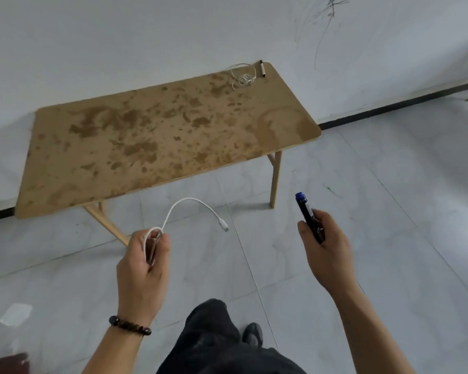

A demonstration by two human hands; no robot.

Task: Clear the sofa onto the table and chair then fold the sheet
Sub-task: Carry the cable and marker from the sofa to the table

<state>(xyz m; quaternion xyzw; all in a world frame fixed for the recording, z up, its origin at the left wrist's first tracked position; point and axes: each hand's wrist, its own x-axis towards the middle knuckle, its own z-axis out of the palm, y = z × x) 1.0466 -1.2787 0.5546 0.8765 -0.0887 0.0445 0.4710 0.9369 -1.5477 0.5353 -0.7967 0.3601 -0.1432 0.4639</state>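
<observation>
Fingers [166, 242] of the left hand [142, 261] curl round a white cable [192, 205]; those of the right hand [326, 248] grip a blue marker [307, 214], both held short of the surface [160, 141]. Set down carelessly, the marker could roll off the edge, and the springy cable could slide after it.

Bare forearms, dark beaded bracelet [130, 325], black trousers [214, 341], dark shoe [252, 333].

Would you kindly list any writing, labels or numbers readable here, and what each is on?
Nothing is readable.
On the marker in the right hand: a label, too blurred to read.
On the wall: scribbles, not words.
On the pen on the table: no legible print.
</observation>
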